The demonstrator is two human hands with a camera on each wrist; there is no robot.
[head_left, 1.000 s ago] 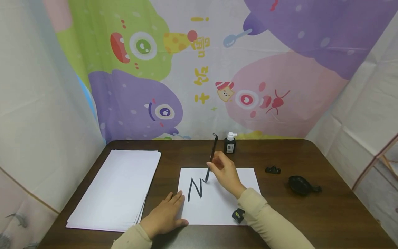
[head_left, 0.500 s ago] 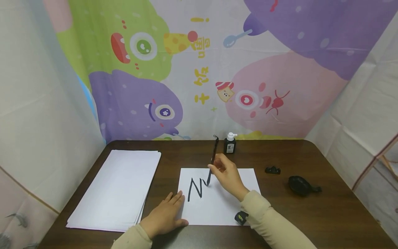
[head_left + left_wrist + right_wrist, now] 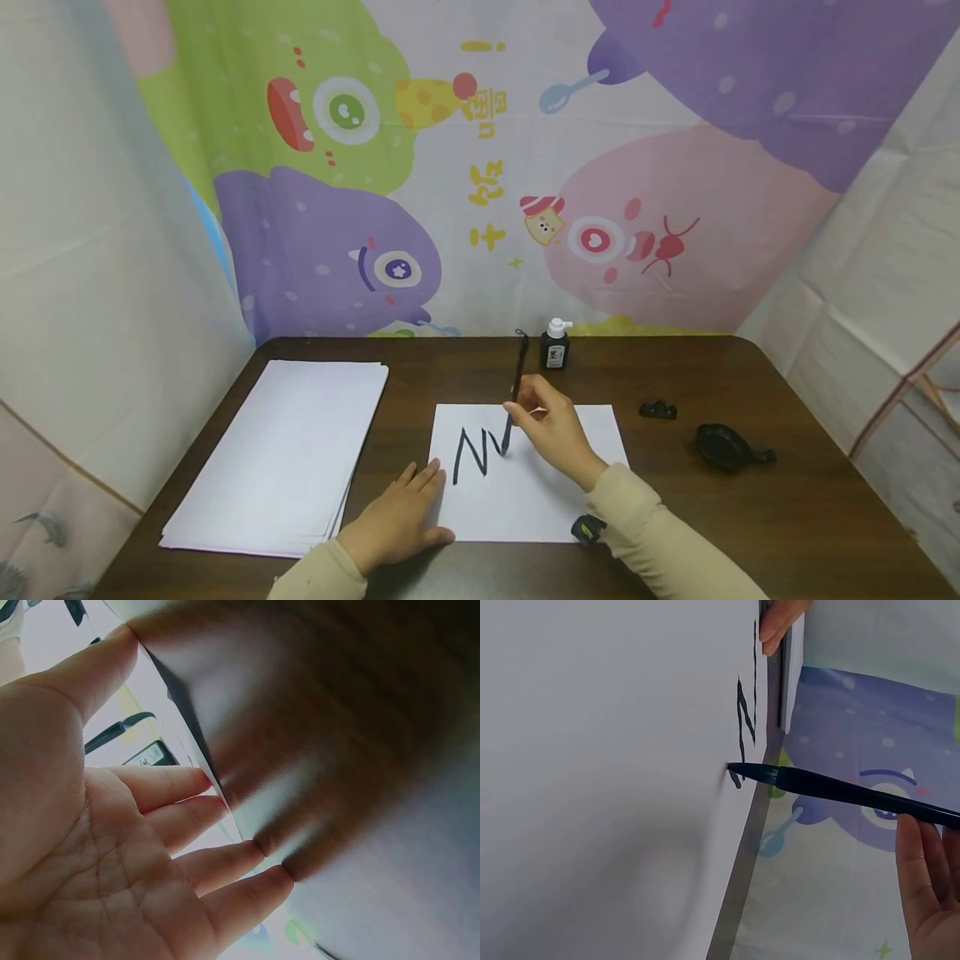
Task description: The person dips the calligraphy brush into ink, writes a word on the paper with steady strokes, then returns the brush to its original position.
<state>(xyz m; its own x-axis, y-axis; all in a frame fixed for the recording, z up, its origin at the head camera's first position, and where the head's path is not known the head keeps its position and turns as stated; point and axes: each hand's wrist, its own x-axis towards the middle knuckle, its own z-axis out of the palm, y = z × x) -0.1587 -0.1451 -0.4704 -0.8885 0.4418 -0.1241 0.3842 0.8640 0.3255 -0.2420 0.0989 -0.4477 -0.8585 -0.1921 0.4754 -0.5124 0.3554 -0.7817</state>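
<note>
In the head view a white sheet of paper (image 3: 525,508) lies on the table, with a black letter N painted at its left and a short slanting stroke beside it. My right hand (image 3: 551,425) pinches a dark writing brush (image 3: 517,371) between thumb and fingers, handle nearly upright. In the right wrist view the brush's tip (image 3: 754,773) touches the paper at the end of that stroke. My left hand (image 3: 397,512) lies flat with fingers spread, fingertips on the paper's left edge; the left wrist view shows its palm (image 3: 97,862) and straight fingers.
A stack of white paper (image 3: 277,450) lies to the left. Behind the sheet stands a black ink bottle (image 3: 555,350) with a white cap. To the right are a small black brush rest (image 3: 658,409) and a black leaf-shaped dish (image 3: 723,447). A printed curtain (image 3: 480,208) hangs behind the table.
My right hand has moved the brush slightly down and to the right, and a slanting black stroke has grown to the right of the N. My left hand has stayed in place.
</note>
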